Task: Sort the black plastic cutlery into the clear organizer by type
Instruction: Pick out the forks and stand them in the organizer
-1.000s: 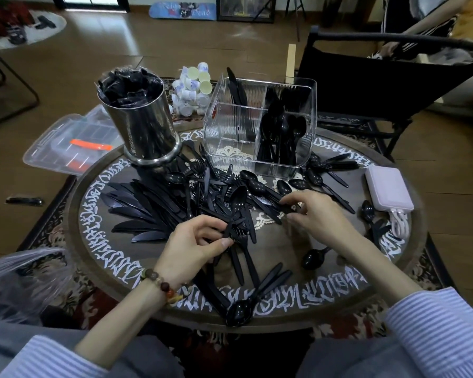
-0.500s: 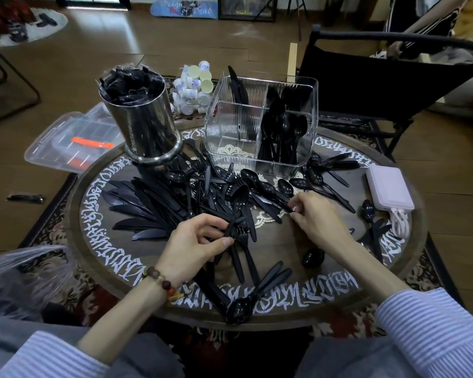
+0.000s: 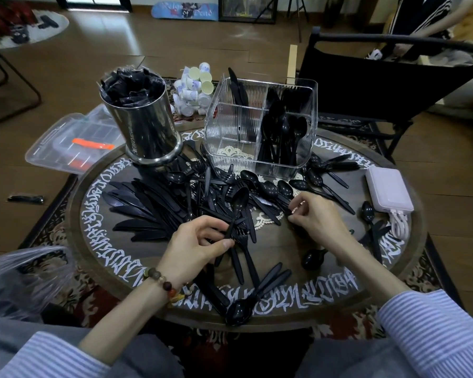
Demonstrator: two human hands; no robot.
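Head view, left to right: steel canister [image 3: 145,126] upper left on table [image 3: 284,241]; black cutlery pile [image 3: 175,203] mid-frame; left hand [image 3: 195,248] pinches a spoon [image 3: 236,207] handle; right hand [image 3: 316,218] pinches a spoon handle in the pile; clear organizer [image 3: 260,124] upper centre, spoons in its right compartment.

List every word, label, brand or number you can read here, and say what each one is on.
No text here reads with certainty.
Skateboard deck on the floor: gothic lettering, too blurred to read.
Round table rim: white calligraphic script, ornamental and not legible as words.
Small white cups: blue printing, too small to read.
Steel canister: a faint vertical engraving, unreadable.
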